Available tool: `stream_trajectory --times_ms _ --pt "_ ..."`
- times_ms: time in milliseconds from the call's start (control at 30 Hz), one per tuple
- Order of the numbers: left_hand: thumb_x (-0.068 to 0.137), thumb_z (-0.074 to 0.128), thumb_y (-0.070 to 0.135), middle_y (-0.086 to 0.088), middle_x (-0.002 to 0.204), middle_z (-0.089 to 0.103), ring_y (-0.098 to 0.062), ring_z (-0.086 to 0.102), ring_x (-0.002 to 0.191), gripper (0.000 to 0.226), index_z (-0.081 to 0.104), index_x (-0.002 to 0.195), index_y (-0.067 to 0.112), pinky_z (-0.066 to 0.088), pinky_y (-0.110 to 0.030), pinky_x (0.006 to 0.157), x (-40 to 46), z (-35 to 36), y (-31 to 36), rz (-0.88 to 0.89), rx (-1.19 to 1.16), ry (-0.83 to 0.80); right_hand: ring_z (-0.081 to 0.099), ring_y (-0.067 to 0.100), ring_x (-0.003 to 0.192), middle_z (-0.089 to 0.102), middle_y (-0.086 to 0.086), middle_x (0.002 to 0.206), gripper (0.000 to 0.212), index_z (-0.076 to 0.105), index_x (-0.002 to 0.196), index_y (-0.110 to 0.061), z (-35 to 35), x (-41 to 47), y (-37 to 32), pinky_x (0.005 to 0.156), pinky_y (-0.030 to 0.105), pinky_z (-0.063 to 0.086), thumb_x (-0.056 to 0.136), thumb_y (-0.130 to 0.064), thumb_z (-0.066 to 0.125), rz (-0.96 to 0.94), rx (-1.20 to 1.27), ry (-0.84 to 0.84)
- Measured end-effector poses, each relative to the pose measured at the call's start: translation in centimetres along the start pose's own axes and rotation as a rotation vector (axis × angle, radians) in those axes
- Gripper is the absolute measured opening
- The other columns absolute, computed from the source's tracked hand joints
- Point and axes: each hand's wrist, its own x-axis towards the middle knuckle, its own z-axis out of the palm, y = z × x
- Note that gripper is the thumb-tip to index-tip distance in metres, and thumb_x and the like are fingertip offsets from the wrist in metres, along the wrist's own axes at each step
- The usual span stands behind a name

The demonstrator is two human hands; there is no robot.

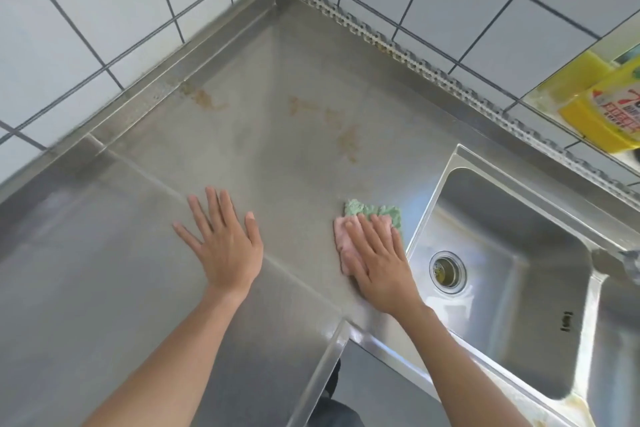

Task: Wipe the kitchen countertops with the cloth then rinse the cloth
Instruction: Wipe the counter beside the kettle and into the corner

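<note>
Brushed stainless steel covers the L-shaped counter (pixel 284 135), dull and streaky, with rusty orange stains toward the tiled corner. The left hand (pixel 225 246) lies flat on the metal, fingers straight and spread, its grip released and holding nothing. The right hand (pixel 377 260) presses palm-down on the cloth (pixel 367 222), fingers straight over it rather than curled round it. That cloth is a crumpled, nubbly rag, pink on the near part and green on the far part, lying on the counter just beside the left rim of the sink (pixel 505 229). Polished and glossy, the sink is a rounded-corner rectangular basin with a round strainer drain (pixel 447 272) in its floor. White square wall tiles (pixel 104 3) with dark grout meet the counter's raised steel lip, and a notched metal strip (pixel 408 55) runs along the right wall. On a shelf (pixel 540 97) at upper right stands a yellow plastic bottle (pixel 602 111) with a printed label.
</note>
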Motion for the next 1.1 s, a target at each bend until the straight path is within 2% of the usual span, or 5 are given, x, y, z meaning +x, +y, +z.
stream_trajectory --times_ms 200,400,567,867,1100 --pt "0.102 0.033 0.042 -0.012 0.171 0.026 -0.035 0.005 0.162 0.065 0.032 0.158 0.009 0.009 -0.075 0.120 0.2 1.5 -0.6 0.001 0.083 0.046 -0.013 0.025 0.162 -0.004 -0.002 0.176 0.060 0.003 0.167 -0.034 -1.5 10.8 -2.2 0.128 0.053 -0.014 0.111 -0.046 0.022 0.351 0.100 0.049" --pt "0.100 0.035 0.043 -0.011 0.170 0.029 -0.034 0.008 0.162 0.065 0.037 0.156 0.010 0.009 -0.072 0.122 -0.1 0.8 -0.3 -0.006 0.070 0.052 -0.004 0.024 0.163 0.012 -0.003 0.176 0.059 0.016 0.167 -0.031 1.6 7.0 -8.8 0.130 0.056 0.003 0.111 -0.047 0.024 -0.155 0.016 0.034" --pt "0.100 0.037 0.043 -0.010 0.169 0.031 -0.032 0.011 0.162 0.064 0.041 0.155 0.010 0.007 -0.069 0.124 -0.2 0.2 0.1 -0.027 0.048 0.060 0.001 0.022 0.163 0.015 -0.004 0.175 0.058 0.005 0.167 -0.033 -0.1 3.2 1.1 0.130 0.053 0.005 0.112 -0.052 0.012 -0.354 -0.148 -0.038" --pt "0.101 0.056 0.022 -0.011 0.165 0.037 -0.031 0.020 0.160 0.052 0.046 0.149 0.006 0.006 -0.069 0.123 3.4 -1.1 2.5 -0.243 -0.149 0.073 -0.007 0.028 0.162 0.004 0.002 0.176 0.062 0.006 0.167 -0.031 -3.4 15.0 2.4 0.128 0.057 -0.007 0.109 -0.048 0.018 0.234 0.042 0.059" --pt "0.103 0.041 0.030 -0.014 0.171 0.026 -0.032 0.013 0.162 0.060 0.035 0.156 0.001 0.003 -0.071 0.123 5.3 0.5 4.9 -0.377 -0.093 0.181 0.001 0.026 0.163 0.015 -0.002 0.175 0.061 0.016 0.167 -0.028 -0.8 8.3 0.2 0.129 0.058 0.010 0.110 -0.049 0.025 -0.211 -0.033 0.029"
